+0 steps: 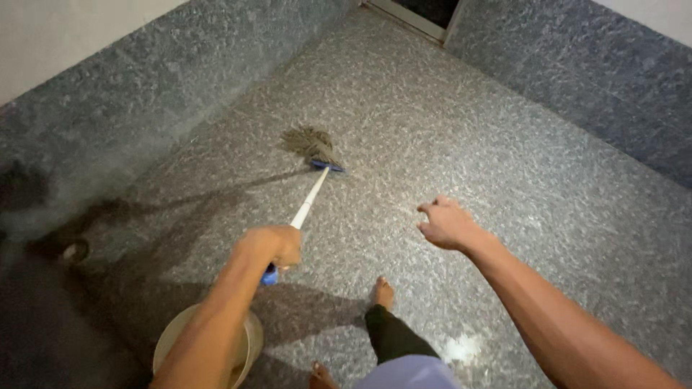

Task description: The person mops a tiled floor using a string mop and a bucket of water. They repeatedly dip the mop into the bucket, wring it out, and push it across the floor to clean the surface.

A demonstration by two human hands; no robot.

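The left hand [272, 246] is closed in a fist around the upper end of a mop handle [308, 199], which is white along most of its length and has a blue grip part just under the hand. The handle goes away from the person in a slanted line, up and a little to the right in the view, and it ends in a blue holder that carries the mop head [310, 142]. The mop head is a bunch of grey-brown strings and it lies spread on the speckled grey floor [447, 130], well ahead of the person. The right hand [445, 223] holds nothing; it hangs in the air over the floor, to the right of the handle and apart from it, with the fingers loosely bent and pointing to the left. Under the left forearm stands a round beige bucket [249, 346], partly hidden by the arm, near the bottom edge of the view. Just beside it, to the right, a bare foot [383, 292] rests on the floor below a dark trouser leg, and the toes of another foot show at the bottom edge. Low walls of the same speckled grey stone [144, 94] run along both sides of the floor.
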